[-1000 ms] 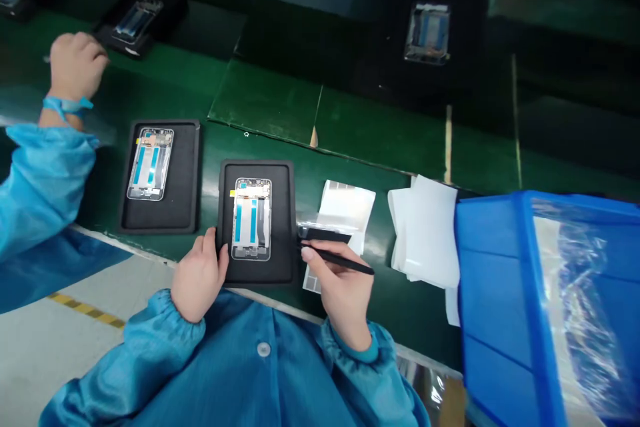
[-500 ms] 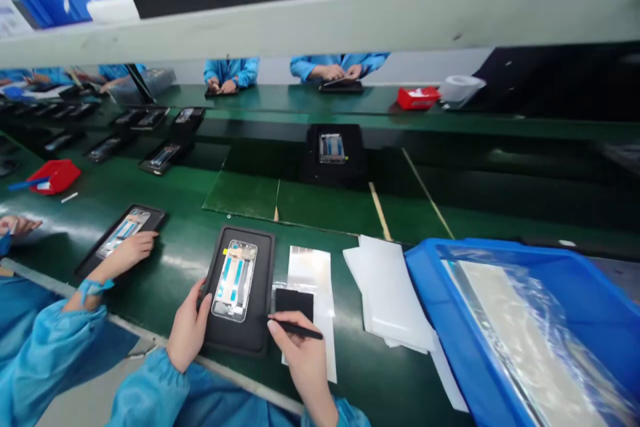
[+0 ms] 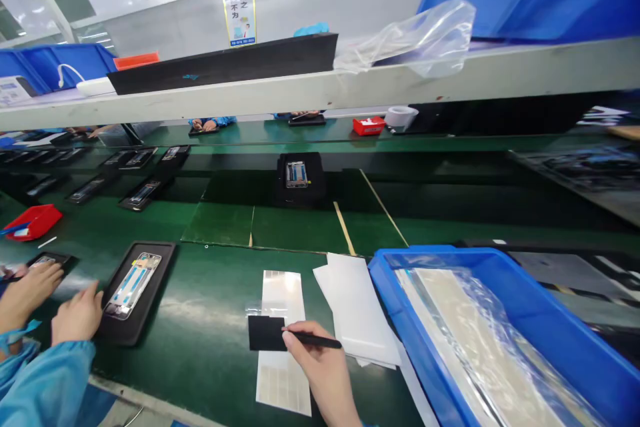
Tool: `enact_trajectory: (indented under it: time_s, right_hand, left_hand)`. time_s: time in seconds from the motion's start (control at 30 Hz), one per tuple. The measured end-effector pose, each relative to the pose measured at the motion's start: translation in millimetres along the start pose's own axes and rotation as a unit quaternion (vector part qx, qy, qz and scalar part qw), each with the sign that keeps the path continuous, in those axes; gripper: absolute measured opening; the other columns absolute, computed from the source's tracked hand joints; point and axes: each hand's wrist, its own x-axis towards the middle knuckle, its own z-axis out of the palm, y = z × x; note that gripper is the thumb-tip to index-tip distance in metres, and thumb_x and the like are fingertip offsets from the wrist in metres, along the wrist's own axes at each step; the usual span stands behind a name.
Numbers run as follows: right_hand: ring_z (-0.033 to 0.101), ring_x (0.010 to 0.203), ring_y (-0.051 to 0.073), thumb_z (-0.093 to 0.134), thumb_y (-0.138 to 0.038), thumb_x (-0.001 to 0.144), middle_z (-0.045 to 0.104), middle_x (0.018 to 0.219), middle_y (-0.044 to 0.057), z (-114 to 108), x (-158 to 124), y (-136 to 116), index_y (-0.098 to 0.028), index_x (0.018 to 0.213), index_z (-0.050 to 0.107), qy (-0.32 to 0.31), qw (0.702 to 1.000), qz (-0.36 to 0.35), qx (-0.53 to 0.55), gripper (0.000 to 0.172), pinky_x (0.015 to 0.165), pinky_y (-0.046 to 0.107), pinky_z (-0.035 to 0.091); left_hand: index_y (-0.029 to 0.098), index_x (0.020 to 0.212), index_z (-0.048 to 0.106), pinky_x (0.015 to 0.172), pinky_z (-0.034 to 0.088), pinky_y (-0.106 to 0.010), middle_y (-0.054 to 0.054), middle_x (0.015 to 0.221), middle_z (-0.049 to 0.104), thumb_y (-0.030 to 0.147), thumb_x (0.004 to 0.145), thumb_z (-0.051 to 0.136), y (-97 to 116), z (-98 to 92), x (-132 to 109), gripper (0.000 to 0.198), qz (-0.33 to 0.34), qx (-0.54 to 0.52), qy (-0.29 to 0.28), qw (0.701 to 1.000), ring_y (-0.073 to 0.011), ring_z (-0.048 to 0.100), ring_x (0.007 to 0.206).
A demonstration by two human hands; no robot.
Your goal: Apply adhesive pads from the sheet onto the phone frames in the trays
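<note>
My left hand is at the left edge of a black tray, fingers loosely stretched out. I cannot tell whether the fingertips touch it. A silver phone frame with blue strips lies in this tray. In my right hand is a pair of black tweezers, pointing left. Their tips are over the right edge of a flat black rectangular piece with a clear film strip along its top. This piece lies across a white label sheet on the green bench.
A co-worker's hand works at another tray on the left. White sheets lie beside a blue bin holding plastic-wrapped strips. A red box stands at left. Farther back, a black tray holds another phone frame. A shelf crosses above.
My left hand and the tray with the phone frame have moved left, away from the label sheet. My right hand still holds the tweezers by the black piece. The view has tilted up and turned right.
</note>
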Motion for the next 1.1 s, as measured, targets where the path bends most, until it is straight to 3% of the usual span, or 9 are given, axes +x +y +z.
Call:
enact_trajectory:
  time_s: [0.1,0.23,0.33,0.43,0.5,0.63,0.87,0.97,1.1]
  right_hand:
    - [0.069,0.075,0.025,0.082,-0.052,0.070,0.074,0.079,0.008,-5.7,9.2,-1.8,-0.020,0.076,0.075,-0.006,1.000,-0.003,-0.012,0.033,0.070,0.035,0.055]
    - [0.065,0.070,0.022,0.082,-0.052,0.072,0.070,0.074,0.004,0.2,18.4,-0.1,-0.020,0.084,0.074,0.007,0.999,0.004,0.042,0.035,0.069,0.032,0.051]
    - [0.061,0.067,0.019,0.078,-0.055,0.076,0.065,0.066,0.001,0.8,26.6,1.5,-0.020,0.089,0.072,0.027,0.997,0.010,0.076,0.037,0.070,0.031,0.048]
    - [0.058,0.066,0.018,0.072,-0.057,0.081,0.063,0.065,0.000,-8.4,35.0,1.3,-0.019,0.091,0.072,0.030,0.995,0.021,0.091,0.038,0.068,0.031,0.046]
    - [0.055,0.065,0.017,0.070,-0.056,0.082,0.062,0.064,0.000,-16.0,40.8,0.0,-0.019,0.090,0.071,0.030,0.994,0.027,0.098,0.039,0.066,0.030,0.044]
    - [0.054,0.060,0.016,0.074,-0.053,0.078,0.061,0.062,0.000,-20.9,65.0,-3.7,-0.017,0.088,0.072,0.033,0.994,0.041,0.098,0.037,0.059,0.029,0.044]
    - [0.036,0.038,0.004,0.085,-0.031,0.058,0.070,0.066,0.003,5.4,174.6,-6.4,-0.014,0.085,0.068,0.119,0.975,0.080,0.172,0.036,0.034,0.019,0.023]
    - [0.033,0.035,0.002,0.086,-0.036,0.060,0.073,0.072,0.005,18.3,224.8,-7.4,-0.015,0.081,0.062,0.137,0.962,0.098,0.214,0.039,0.031,0.018,0.022]
    - [0.033,0.033,0.002,0.081,-0.059,0.069,0.061,0.059,-0.005,33.5,266.5,-8.3,-0.020,0.072,0.049,0.120,0.948,0.082,0.283,0.050,0.031,0.018,0.029]
  left_hand:
    - [0.014,0.127,0.060,0.106,0.046,-0.048,-0.017,0.127,0.064,0.034,0.095,0.036,79.4,19.5,13.4,0.045,0.118,0.010,-0.013,0.993,-0.0326,0.058,0.125]
    - [0.024,0.122,0.065,0.103,0.050,-0.031,-0.006,0.122,0.068,0.034,0.096,0.051,228.5,88.7,28.6,0.031,0.336,-0.022,-0.133,0.932,-0.0186,0.063,0.113]
    - [0.019,0.126,0.061,0.096,0.054,-0.043,-0.009,0.127,0.063,0.038,0.098,0.058,330.9,138.9,37.3,0.034,0.425,-0.034,-0.167,0.889,-0.0208,0.063,0.110]
    - [0.018,0.128,0.058,0.094,0.056,-0.046,-0.010,0.129,0.061,0.040,0.096,0.061,394.6,169.9,43.6,0.039,0.456,-0.019,-0.165,0.874,-0.0226,0.063,0.111]
    - [0.017,0.129,0.058,0.093,0.056,-0.045,-0.010,0.129,0.061,0.039,0.096,0.061,414.7,181.3,46.6,0.040,0.458,-0.004,-0.155,0.875,-0.0227,0.063,0.110]
    - [0.016,0.128,0.058,0.093,0.056,-0.045,-0.010,0.128,0.061,0.040,0.095,0.062,427.6,191.3,49.2,0.040,0.459,0.025,-0.141,0.877,-0.0228,0.063,0.110]
    - [0.015,0.127,0.059,0.092,0.057,-0.044,-0.011,0.126,0.062,0.039,0.095,0.063,438.5,183.6,58.1,0.041,0.490,0.049,-0.142,0.858,-0.0225,0.064,0.109]
    - [0.015,0.126,0.059,0.091,0.057,-0.043,-0.011,0.125,0.062,0.039,0.095,0.062,434.8,171.0,51.3,0.040,0.513,0.044,-0.135,0.847,-0.0220,0.064,0.107]
    - [0.015,0.123,0.060,0.088,0.058,-0.041,-0.009,0.121,0.064,0.039,0.095,0.062,422.6,154.3,20.7,0.037,0.530,0.025,-0.116,0.840,-0.0204,0.065,0.104]
